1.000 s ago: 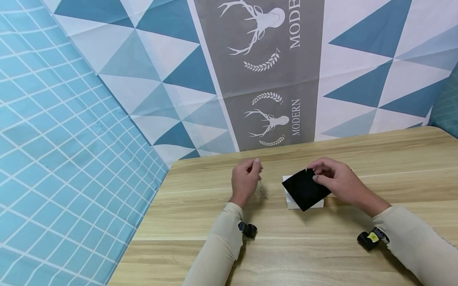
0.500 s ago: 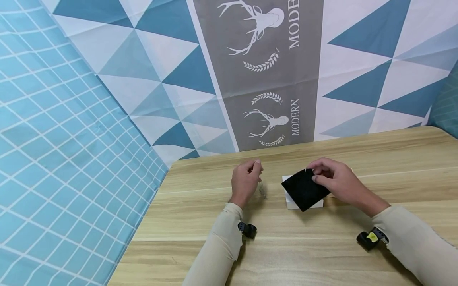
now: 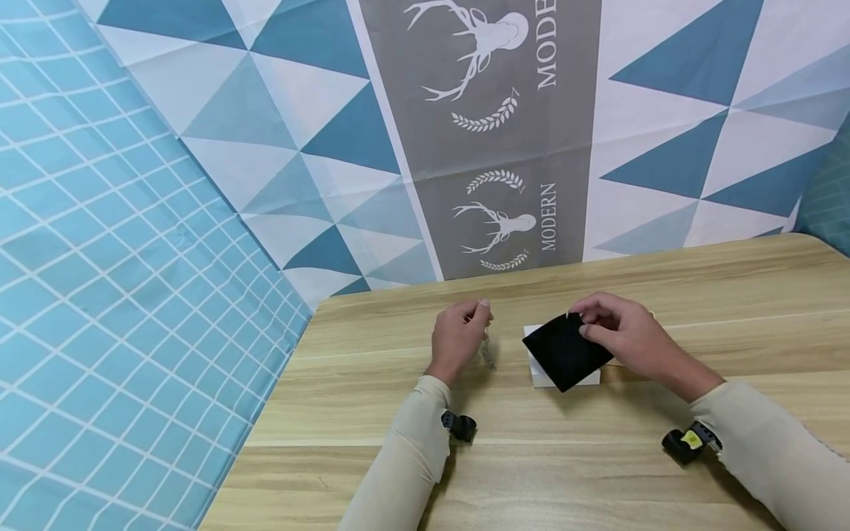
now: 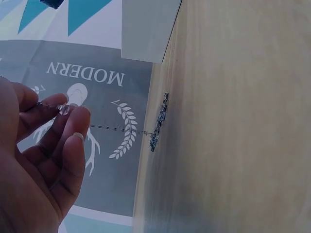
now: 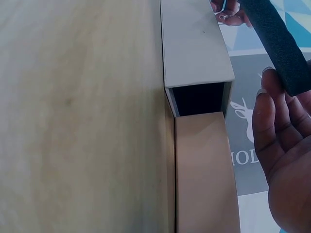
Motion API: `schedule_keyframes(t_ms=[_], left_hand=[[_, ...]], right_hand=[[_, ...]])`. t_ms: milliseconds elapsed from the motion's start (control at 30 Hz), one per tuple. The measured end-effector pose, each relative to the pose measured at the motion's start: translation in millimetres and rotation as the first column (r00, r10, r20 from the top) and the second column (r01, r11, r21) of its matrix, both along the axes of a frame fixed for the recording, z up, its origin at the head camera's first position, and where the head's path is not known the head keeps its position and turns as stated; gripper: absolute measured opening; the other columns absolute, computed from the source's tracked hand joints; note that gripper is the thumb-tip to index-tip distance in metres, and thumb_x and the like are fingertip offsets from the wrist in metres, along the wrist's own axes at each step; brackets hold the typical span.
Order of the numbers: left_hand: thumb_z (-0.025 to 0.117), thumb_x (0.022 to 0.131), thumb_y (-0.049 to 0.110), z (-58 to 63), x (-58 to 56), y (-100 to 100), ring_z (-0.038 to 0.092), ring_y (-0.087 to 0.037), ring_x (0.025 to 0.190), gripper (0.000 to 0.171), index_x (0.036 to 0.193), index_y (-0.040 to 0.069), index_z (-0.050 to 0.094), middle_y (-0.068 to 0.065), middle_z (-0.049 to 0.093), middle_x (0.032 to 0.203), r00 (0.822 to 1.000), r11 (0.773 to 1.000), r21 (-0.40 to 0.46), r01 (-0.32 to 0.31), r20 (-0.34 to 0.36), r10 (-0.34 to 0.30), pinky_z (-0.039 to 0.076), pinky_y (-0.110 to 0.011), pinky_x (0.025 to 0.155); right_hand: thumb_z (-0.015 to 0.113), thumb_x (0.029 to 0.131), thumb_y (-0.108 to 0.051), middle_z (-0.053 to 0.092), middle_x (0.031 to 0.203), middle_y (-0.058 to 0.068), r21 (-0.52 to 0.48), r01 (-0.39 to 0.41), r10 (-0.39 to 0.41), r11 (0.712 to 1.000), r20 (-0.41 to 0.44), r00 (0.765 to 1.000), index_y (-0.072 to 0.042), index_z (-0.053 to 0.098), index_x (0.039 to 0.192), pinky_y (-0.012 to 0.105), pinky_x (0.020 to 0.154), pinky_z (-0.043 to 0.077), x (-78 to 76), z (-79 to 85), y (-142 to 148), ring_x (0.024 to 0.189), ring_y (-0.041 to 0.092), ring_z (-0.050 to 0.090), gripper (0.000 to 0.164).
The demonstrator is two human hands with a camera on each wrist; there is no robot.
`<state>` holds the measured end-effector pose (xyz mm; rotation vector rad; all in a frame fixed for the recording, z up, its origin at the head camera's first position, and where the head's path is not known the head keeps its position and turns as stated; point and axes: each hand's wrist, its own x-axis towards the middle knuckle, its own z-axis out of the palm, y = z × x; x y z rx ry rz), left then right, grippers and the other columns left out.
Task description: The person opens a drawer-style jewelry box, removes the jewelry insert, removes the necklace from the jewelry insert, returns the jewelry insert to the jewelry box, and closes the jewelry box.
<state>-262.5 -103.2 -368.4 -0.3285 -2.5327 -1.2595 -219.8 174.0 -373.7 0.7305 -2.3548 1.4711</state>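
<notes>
While the left hand (image 3: 458, 335), nearly closed, pinches one part of the thin chain (image 4: 159, 121) with its fingertips, the lower part hangs down and seems to gather in a small heap on the wooden table (image 3: 564, 457). The right hand (image 3: 620, 328) has its fingers bent and holds the black pad (image 3: 564, 355) near one corner, tilted, above the white box (image 3: 544, 380); whether pad and box touch, I cannot tell. Just at the open end of this box lies a brown box part (image 5: 206, 170). In my judgement, the chain asks for a light pinch and slow movement, so that the heap does not knot; the pad should be gripped only by its edge, without hard squeezing, because it looks soft.
</notes>
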Motion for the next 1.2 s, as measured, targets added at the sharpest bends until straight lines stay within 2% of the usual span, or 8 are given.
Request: schedule_keyframes(t_ms=[233,433,600,767,967,1067,1200], left_hand=[[0.05,0.104,0.039,-0.6,-0.3,-0.1,0.063,-0.005,0.06,0.042,0.086,0.011,0.077,0.005,0.07,0.074,1.0,0.999,-0.044,-0.001,0.03,0.002,0.047,-0.032,0.06],[0.051,0.104,0.039,-0.9,-0.9,-0.4,0.06,-0.006,0.059,0.042,0.087,0.012,0.078,0.004,0.07,0.072,0.999,0.994,-0.106,-0.022,0.036,0.026,0.045,-0.033,0.059],[0.049,0.104,0.041,-1.5,-0.4,-1.1,0.059,-0.007,0.059,0.043,0.089,0.014,0.079,0.007,0.068,0.07,0.998,0.992,-0.126,-0.027,0.045,0.033,0.045,-0.033,0.06],[0.049,0.104,0.042,-1.3,0.8,-1.6,0.059,-0.007,0.063,0.042,0.091,0.016,0.079,0.014,0.067,0.074,0.997,0.989,-0.144,-0.025,0.064,0.035,0.047,-0.034,0.065],[0.052,0.103,0.039,-1.2,0.9,-1.9,0.06,-0.006,0.067,0.037,0.09,0.018,0.08,0.016,0.068,0.075,0.995,0.982,-0.184,-0.029,0.086,0.045,0.048,-0.036,0.07],[0.053,0.102,0.041,-1.4,1.2,-1.6,0.059,-0.007,0.063,0.038,0.089,0.019,0.081,0.016,0.068,0.073,0.994,0.978,-0.205,-0.03,0.095,0.051,0.047,-0.035,0.067],[0.053,0.102,0.041,-1.7,1.6,-0.8,0.051,-0.01,0.052,0.041,0.079,0.017,0.078,0.013,0.065,0.064,0.995,0.973,-0.23,-0.026,0.088,0.047,0.041,-0.033,0.058]], right_hand=[[0.062,0.095,0.002,0.063,0.099,0.007,0.007,0.006,-0.006,1.0,-0.001,1.0,-0.003,0.066,0.116,0.017,0.073,0.048,-0.7,-0.8,1.0,0.084,0.012,0.06,0.023],[0.062,0.095,0.002,0.063,0.098,0.008,0.005,0.003,-0.003,1.0,-0.002,1.0,-0.003,0.066,0.116,0.017,0.073,0.048,-0.8,-0.2,0.4,0.084,0.012,0.06,0.022],[0.062,0.095,0.003,0.063,0.098,0.008,0.004,0.001,-0.001,1.0,-0.004,1.0,-0.002,0.066,0.116,0.017,0.073,0.048,-0.5,0.1,-0.1,0.083,0.011,0.06,0.022],[0.062,0.095,0.003,0.063,0.097,0.008,0.005,0.004,-0.004,1.0,-0.004,1.0,-0.003,0.066,0.115,0.017,0.073,0.048,0.0,0.3,-0.6,0.083,0.011,0.06,0.022],[0.062,0.095,0.003,0.063,0.097,0.008,0.003,0.004,-0.004,1.0,-0.008,1.0,-0.003,0.066,0.115,0.017,0.073,0.048,0.2,0.2,-1.0,0.083,0.011,0.06,0.022],[0.062,0.094,0.003,0.063,0.097,0.007,-0.001,0.005,-0.005,1.0,-0.007,1.0,-0.003,0.066,0.115,0.017,0.072,0.048,-0.2,-0.7,-1.0,0.083,0.011,0.06,0.022],[0.063,0.094,0.003,0.062,0.097,0.007,-0.009,0.004,-0.004,1.0,-0.003,1.0,-0.004,0.066,0.115,0.018,0.072,0.048,-0.8,-1.7,-0.7,0.082,0.012,0.06,0.022]])
